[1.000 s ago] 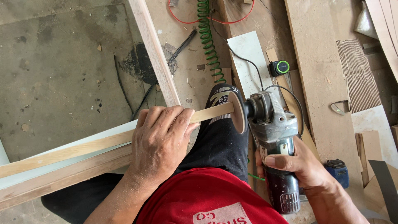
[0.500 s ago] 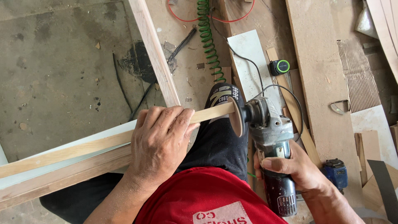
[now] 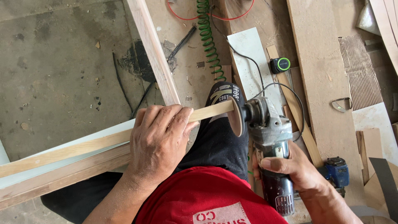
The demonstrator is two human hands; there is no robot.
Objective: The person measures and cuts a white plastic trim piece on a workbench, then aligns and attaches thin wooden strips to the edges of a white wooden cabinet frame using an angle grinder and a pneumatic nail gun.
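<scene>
Looking down from the head cam here: my left hand (image 3: pixel 159 143) is wrapped tight over a thin wooden strip (image 3: pixel 83 146), fingers curled over the top, pinning it just short of its free end. That end pokes out past my fingertips to the right and meets the round sanding disc (image 3: pixel 235 117) of the grinder (image 3: pixel 269 145), right over my knee in the black trousers (image 3: pixel 217 141). My right hand (image 3: pixel 296 172) is closed around the grinder's dark handle, thumb lying across the top, so the tool sits just right of the strip with the disc face turned toward it. The strip runs off to the lower left, lying along a wider wooden frame piece (image 3: pixel 58 176) just below it. Another frame rail (image 3: pixel 153 52) goes up toward the top edge. Label-wise, there's a white patch with red lettering on my red shirt (image 3: pixel 207 197) at the bottom, and white print on the trouser knee. Farther out: a green coiled hose (image 3: pixel 207 37) up top, a small black tape measure with a green ring (image 3: pixel 280 64) on a plank, and a blue tool (image 3: pixel 336 171) behind my right wrist.
</scene>
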